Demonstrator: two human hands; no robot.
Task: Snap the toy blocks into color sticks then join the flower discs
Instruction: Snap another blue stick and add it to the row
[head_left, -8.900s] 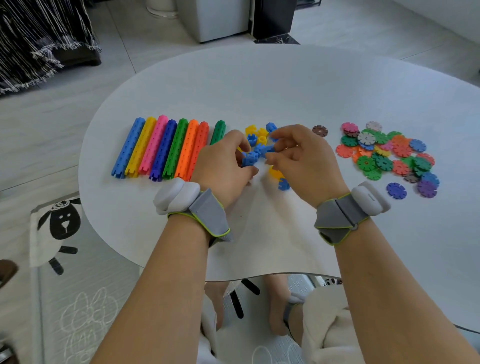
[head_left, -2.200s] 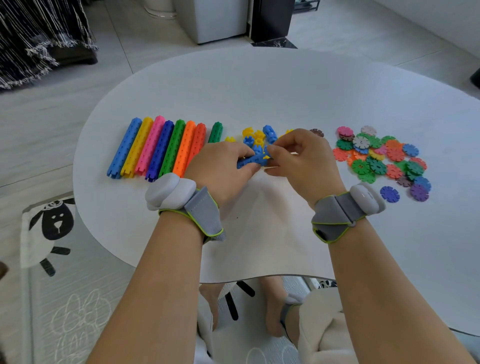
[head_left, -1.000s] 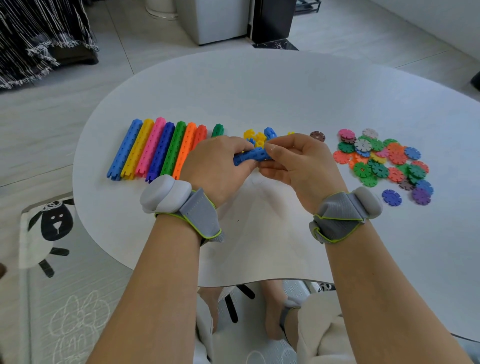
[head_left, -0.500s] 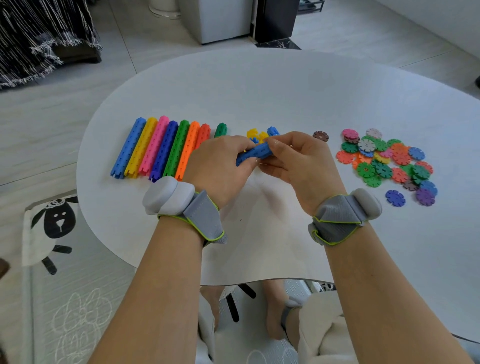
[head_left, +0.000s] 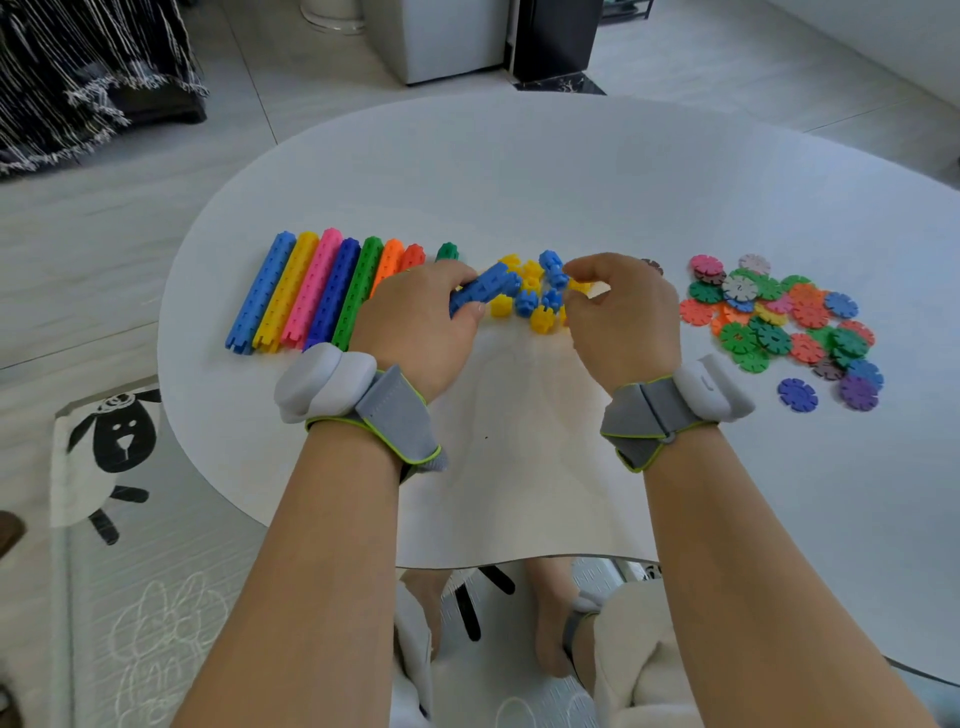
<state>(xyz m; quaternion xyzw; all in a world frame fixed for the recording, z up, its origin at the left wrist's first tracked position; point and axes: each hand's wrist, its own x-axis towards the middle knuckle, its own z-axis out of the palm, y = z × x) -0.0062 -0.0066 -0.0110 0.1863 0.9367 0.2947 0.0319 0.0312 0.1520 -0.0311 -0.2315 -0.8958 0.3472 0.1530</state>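
Broadly, the white table (head_left: 571, 171) carries three groups. On the person's left lies a row of finished sticks (head_left: 317, 291), side by side with their long axes running away from the body, and a short green stick (head_left: 447, 252) at the row's right end. On the right is a loose heap of flower discs (head_left: 774, 317), none of them joined as far as can be seen. Between the two lie scattered blue and yellow loose blocks (head_left: 535, 306).

The left hand (head_left: 415, 322) grips the near end of a blue part-stick (head_left: 485, 288), fingers curled round it and thumb across its side. The stick's long axis slants up and to the right, so its free end points over the loose blocks toward the right hand (head_left: 623, 322). That hand hovers just right of the blocks with forefinger and thumb parted and bent — nothing shows between them, so it looks empty.

The relation that matters is this: a blue block (head_left: 553, 270) sits just beside the right forefinger tip, between that hand and the stick's free end. The right hand is plainly the nearer one, so it is probably the one to pinch the block and press it on along the stick's own line — the left need only hold firm
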